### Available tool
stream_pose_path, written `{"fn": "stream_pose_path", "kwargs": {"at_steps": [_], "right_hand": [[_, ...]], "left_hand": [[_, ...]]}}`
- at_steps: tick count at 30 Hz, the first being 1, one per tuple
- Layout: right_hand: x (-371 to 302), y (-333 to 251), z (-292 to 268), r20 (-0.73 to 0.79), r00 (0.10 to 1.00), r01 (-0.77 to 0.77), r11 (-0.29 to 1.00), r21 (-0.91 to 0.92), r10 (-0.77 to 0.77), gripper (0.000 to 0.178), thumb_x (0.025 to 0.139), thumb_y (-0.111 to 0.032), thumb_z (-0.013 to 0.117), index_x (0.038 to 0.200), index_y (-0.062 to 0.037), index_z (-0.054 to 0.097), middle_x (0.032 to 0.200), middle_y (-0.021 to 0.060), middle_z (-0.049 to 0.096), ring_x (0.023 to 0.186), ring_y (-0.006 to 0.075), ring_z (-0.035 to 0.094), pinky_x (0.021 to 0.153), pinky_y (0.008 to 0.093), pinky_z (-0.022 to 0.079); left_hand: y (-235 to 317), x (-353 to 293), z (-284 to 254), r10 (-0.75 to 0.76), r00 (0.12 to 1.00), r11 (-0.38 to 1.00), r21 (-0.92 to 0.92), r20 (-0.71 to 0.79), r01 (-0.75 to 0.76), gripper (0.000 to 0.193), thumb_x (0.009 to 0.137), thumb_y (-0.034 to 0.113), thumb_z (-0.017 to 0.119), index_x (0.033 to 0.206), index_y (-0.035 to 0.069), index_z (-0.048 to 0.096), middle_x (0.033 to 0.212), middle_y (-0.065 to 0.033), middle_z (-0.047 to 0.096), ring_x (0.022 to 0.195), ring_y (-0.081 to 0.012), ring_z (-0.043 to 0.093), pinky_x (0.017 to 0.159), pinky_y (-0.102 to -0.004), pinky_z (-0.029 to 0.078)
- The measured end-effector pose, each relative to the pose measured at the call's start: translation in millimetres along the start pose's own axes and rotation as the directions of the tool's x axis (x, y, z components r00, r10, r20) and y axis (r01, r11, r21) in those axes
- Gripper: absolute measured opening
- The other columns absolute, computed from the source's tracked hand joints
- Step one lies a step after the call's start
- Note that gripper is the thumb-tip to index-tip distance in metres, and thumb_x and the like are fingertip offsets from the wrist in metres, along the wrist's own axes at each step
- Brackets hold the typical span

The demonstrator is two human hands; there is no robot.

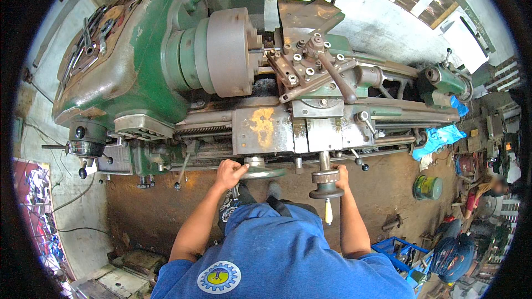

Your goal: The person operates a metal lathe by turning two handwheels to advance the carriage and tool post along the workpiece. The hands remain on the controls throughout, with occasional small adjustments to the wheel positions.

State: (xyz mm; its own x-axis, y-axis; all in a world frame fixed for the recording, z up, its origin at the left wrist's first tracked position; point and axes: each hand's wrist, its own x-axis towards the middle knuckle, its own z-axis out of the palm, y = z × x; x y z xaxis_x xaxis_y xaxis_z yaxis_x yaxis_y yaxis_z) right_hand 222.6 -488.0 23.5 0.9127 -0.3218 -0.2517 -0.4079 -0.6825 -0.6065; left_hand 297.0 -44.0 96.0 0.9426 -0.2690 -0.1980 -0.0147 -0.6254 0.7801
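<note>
Well, both bare grips are at the front of a big green lathe (pixel 263 133). The left grip (pixel 231 174) is closed on the left edge of the carriage handwheel (pixel 265 173), with its thumb on top. The right grip (pixel 342 178) is up against the right side of the cross-slide handwheel (pixel 326 191). Its fingers go behind the metal, so I cannot tell how far they are closed. A pale yellow handle (pixel 328 212) sticks out from that wheel toward the person.

Past the wheels, the tool post (pixel 317 45) has lots of bolts and a long lever. Just left of it is the fat, round, gray chuck (pixel 228 55). Wrenches (pixel 88 49) lie in a heap on top of the headstock (pixel 141 86). The tailstock (pixel 448 83) is far to the right. A green bucket (pixel 428 187) and a blue crate (pixel 383 242) are on the brown floor (pixel 166 210).
</note>
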Motion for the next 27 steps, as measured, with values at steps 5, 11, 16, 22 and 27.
{"fn": "stream_pose_path", "kwargs": {"at_steps": [5,11,16,22,27], "right_hand": [[2,9,7,-0.015,0.999,-0.044,0.998,-0.034,0.043,0.031,0.074,-0.008,0.077,0.105,-0.0057,0.078,0.105,0.0203,0.075,0.102,0.0347,0.074,0.092,0.0415,0.056],[9,12,9,0.058,0.962,-0.273,0.933,0.236,0.267,0.031,0.077,-0.011,0.076,0.107,-0.0051,0.078,0.11,0.0218,0.075,0.105,0.036,0.073,0.094,0.0418,0.056],[5,5,6,0.035,0.987,-0.159,0.987,0.026,0.158,0.034,0.077,-0.015,0.079,0.109,-0.0046,0.077,0.111,0.0229,0.075,0.108,0.0363,0.073,0.095,0.0421,0.056],[4,-4,0,0.061,0.985,-0.167,0.985,0.04,0.164,0.034,0.076,-0.019,0.081,0.108,-0.006,0.079,0.11,0.0234,0.075,0.107,0.0371,0.073,0.094,0.0423,0.056],[2,-7,0,0.008,0.991,-0.132,0.99,0.051,0.132,0.032,0.076,-0.019,0.079,0.105,-0.0052,0.08,0.104,0.0243,0.076,0.104,0.0368,0.074,0.092,0.0421,0.057]], "left_hand": [[0,-1,1,0.043,0.999,0.999,-0.032,-0.034,-0.044,0.059,0.091,0.041,0.068,0.059,-0.006,0.053,0.052,-0.0201,0.035,0.045,-0.0325,0.041,0.052,-0.0449,0.033],[-3,0,2,0.032,0.999,0.999,-0.028,-0.03,-0.032,0.059,0.09,0.041,0.068,0.059,-0.007,0.052,0.053,-0.0201,0.034,0.045,-0.0321,0.04,0.052,-0.0449,0.033],[-1,-1,0,0.002,1.0,1.0,-0.016,-0.022,-0.002,0.059,0.089,0.041,0.069,0.059,-0.007,0.051,0.052,-0.0189,0.034,0.045,-0.0293,0.04,0.052,-0.0446,0.032],[-4,-1,1,-0.008,1.0,1.0,-0.023,-0.015,0.008,0.06,0.089,0.043,0.068,0.058,-0.006,0.052,0.052,-0.0192,0.035,0.046,-0.0308,0.041,0.053,-0.0446,0.033],[-10,1,4,0.019,0.999,1.0,-0.015,-0.026,-0.02,0.062,0.089,0.044,0.069,0.055,-0.004,0.05,0.051,-0.0171,0.033,0.045,-0.029,0.039,0.051,-0.0445,0.032]]}}
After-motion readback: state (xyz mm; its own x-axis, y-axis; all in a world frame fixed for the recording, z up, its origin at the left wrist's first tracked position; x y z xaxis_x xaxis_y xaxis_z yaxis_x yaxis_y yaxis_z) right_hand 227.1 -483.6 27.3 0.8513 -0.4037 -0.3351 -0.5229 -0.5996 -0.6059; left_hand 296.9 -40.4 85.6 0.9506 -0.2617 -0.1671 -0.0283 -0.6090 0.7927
